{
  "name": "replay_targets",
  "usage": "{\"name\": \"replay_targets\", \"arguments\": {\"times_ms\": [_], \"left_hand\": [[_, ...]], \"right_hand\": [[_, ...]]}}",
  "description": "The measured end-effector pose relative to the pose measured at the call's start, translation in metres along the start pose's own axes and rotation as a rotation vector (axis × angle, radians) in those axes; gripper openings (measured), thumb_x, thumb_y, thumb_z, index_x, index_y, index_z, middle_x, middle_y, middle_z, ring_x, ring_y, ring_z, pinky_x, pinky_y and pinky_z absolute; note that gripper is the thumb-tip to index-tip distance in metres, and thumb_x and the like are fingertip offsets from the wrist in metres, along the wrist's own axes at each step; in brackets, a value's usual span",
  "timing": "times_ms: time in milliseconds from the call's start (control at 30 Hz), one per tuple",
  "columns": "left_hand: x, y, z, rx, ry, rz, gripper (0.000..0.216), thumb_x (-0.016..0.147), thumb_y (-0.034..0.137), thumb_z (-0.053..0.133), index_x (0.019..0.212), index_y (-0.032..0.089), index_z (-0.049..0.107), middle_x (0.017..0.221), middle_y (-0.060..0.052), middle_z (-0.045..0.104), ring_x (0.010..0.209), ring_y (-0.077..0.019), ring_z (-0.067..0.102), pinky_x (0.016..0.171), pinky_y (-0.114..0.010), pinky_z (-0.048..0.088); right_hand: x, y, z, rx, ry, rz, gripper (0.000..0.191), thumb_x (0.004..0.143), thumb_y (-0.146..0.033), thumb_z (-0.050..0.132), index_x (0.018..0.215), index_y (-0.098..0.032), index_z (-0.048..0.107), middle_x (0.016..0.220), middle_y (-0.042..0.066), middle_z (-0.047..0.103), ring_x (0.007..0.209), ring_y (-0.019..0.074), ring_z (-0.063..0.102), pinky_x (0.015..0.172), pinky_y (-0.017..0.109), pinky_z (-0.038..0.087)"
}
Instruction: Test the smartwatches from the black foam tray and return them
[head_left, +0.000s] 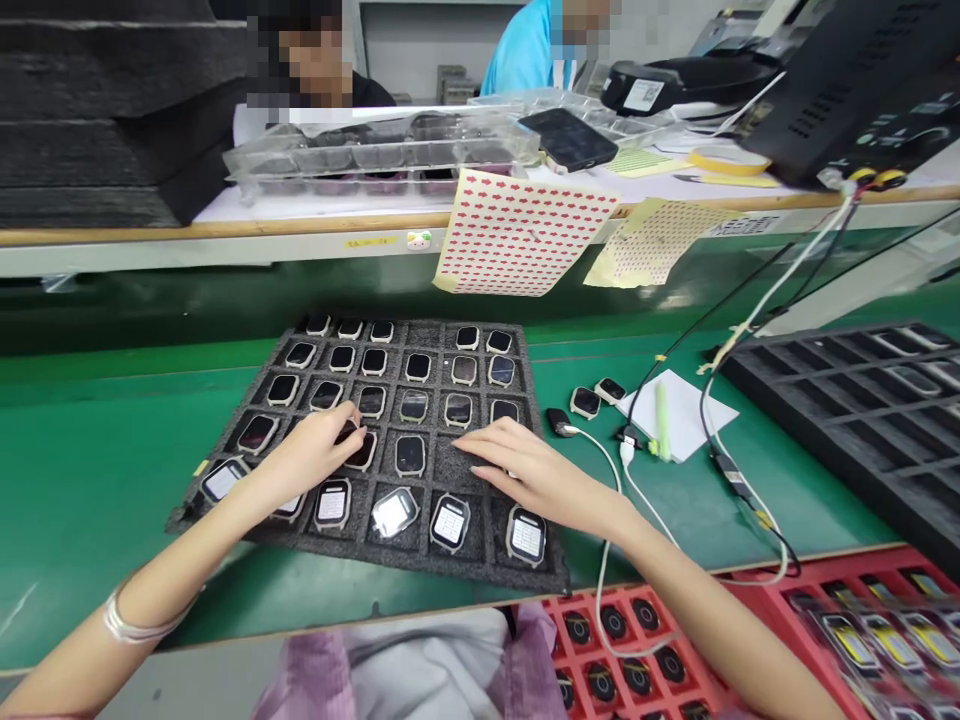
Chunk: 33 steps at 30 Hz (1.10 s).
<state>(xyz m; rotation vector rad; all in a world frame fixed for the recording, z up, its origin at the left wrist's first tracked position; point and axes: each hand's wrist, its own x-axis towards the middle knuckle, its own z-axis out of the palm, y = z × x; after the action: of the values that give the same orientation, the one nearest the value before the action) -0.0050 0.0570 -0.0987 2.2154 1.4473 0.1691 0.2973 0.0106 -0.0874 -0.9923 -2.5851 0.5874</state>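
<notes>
A black foam tray [442, 562] on the bench holds rows of square smartwatches without straps. My left hand [319, 450] reaches over its left middle, thumb and forefinger curled around the edge of a dark-screened smartwatch [363, 452], which is partly hidden. My right hand [525, 468] hovers over the right side, fingers stretched and thumb apart, beside a bare compartment [456, 466]. It holds nothing I can see and hides part of the tray. Along the near row, smartwatches such as one [450, 522] have lit white screens; most others, like one [410, 455], are dark.
Two loose watches [585, 402], a white paper [694, 415] with a green pen [662, 420], and white cables [607, 540] lie right. Another foam tray [840, 440] stands farther right. Red trays [592, 640] sit below the bench edge. Sticker sheets [525, 235] hang from the shelf; two people are behind it.
</notes>
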Motion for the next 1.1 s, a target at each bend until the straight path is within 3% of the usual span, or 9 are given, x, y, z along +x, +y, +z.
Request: {"name": "replay_targets", "arguments": {"times_ms": [100, 267, 567, 700, 800, 867, 933, 1033, 1100], "left_hand": [[-0.009, -0.005, 0.003, 0.023, 0.053, -0.003, 0.017, 0.089, 0.034, 0.037, 0.091, 0.021, 0.047, 0.086, -0.008, 0.063, 0.082, -0.0272, 0.063, 0.072, -0.034, 0.042], [-0.019, 0.003, 0.007, 0.015, 0.008, -0.024, 0.018, 0.091, 0.033, 0.035, 0.090, 0.021, 0.048, 0.076, -0.007, 0.063, 0.074, -0.0271, 0.063, 0.066, -0.032, 0.041], [-0.051, 0.015, 0.016, -0.151, -0.096, -0.004, 0.016, 0.090, 0.033, 0.039, 0.088, 0.021, 0.050, 0.079, -0.006, 0.061, 0.075, -0.0247, 0.060, 0.070, -0.032, 0.040], [-0.056, 0.016, 0.012, -0.357, -0.082, -0.003, 0.019, 0.089, 0.037, 0.045, 0.085, 0.020, 0.053, 0.078, -0.004, 0.060, 0.073, -0.0209, 0.058, 0.067, -0.030, 0.043], [-0.044, 0.021, -0.002, -0.686, -0.064, -0.045, 0.027, 0.088, 0.045, 0.048, 0.086, 0.019, 0.052, 0.071, 0.001, 0.053, 0.058, -0.0144, 0.052, 0.048, -0.023, 0.042], [-0.031, 0.028, -0.012, -0.910, -0.004, -0.063, 0.031, 0.086, 0.048, 0.051, 0.089, 0.017, 0.052, 0.068, 0.002, 0.050, 0.055, -0.0126, 0.052, 0.042, -0.020, 0.040], [-0.018, 0.037, -0.018, -1.089, 0.050, -0.055, 0.033, 0.086, 0.048, 0.053, 0.093, 0.015, 0.053, 0.069, 0.000, 0.052, 0.060, -0.0132, 0.056, 0.045, -0.019, 0.042], [-0.004, 0.047, -0.019, -1.243, 0.051, -0.046, 0.037, 0.085, 0.046, 0.056, 0.103, 0.014, 0.054, 0.075, -0.002, 0.056, 0.066, -0.0128, 0.058, 0.050, -0.019, 0.043], [-0.001, 0.049, -0.016, -1.236, 0.043, -0.049, 0.039, 0.082, 0.041, 0.062, 0.107, 0.013, 0.053, 0.074, -0.001, 0.055, 0.066, -0.0125, 0.057, 0.052, -0.020, 0.043]], "right_hand": [[0.037, -0.006, 0.018, -0.066, -0.076, -0.067, 0.031, 0.096, -0.018, 0.044, 0.126, -0.014, 0.052, 0.120, 0.012, 0.058, 0.104, 0.0249, 0.051, 0.094, 0.043, 0.044], [0.076, -0.015, 0.047, -0.118, -0.037, 0.070, 0.019, 0.092, -0.022, 0.054, 0.102, -0.008, 0.062, 0.095, 0.015, 0.058, 0.092, 0.0283, 0.056, 0.084, 0.044, 0.048], [0.053, -0.027, 0.037, 0.054, -0.046, 0.078, 0.015, 0.087, -0.029, 0.065, 0.093, -0.016, 0.060, 0.093, 0.007, 0.058, 0.087, 0.0209, 0.060, 0.077, 0.032, 0.050], [0.044, -0.037, 0.029, 0.537, 0.032, 0.076, 0.010, 0.090, -0.026, 0.059, 0.091, -0.019, 0.053, 0.107, 0.008, 0.061, 0.099, 0.0209, 0.061, 0.085, 0.036, 0.050], [0.049, -0.036, 0.020, 0.948, 0.192, 0.214, 0.015, 0.091, -0.031, 0.057, 0.092, -0.019, 0.048, 0.097, 0.008, 0.068, 0.076, 0.0178, 0.068, 0.055, 0.025, 0.054], [0.055, -0.031, 0.013, 1.029, 0.291, 0.311, 0.020, 0.088, -0.033, 0.060, 0.095, -0.018, 0.050, 0.088, 0.008, 0.070, 0.050, 0.0107, 0.059, 0.036, 0.017, 0.041], [0.062, -0.024, 0.005, 1.047, 0.319, 0.349, 0.026, 0.087, -0.032, 0.063, 0.105, -0.016, 0.054, 0.087, 0.009, 0.071, 0.040, 0.0053, 0.047, 0.031, 0.015, 0.032], [0.067, -0.016, -0.001, 1.192, 0.268, 0.324, 0.045, 0.086, -0.032, 0.063, 0.127, -0.019, 0.049, 0.102, 0.012, 0.069, 0.055, 0.0093, 0.056, 0.038, 0.016, 0.042], [0.067, -0.012, 0.000, 1.300, 0.240, 0.305, 0.050, 0.085, -0.031, 0.065, 0.132, -0.022, 0.048, 0.110, 0.011, 0.065, 0.069, 0.0141, 0.062, 0.046, 0.021, 0.050]]}}
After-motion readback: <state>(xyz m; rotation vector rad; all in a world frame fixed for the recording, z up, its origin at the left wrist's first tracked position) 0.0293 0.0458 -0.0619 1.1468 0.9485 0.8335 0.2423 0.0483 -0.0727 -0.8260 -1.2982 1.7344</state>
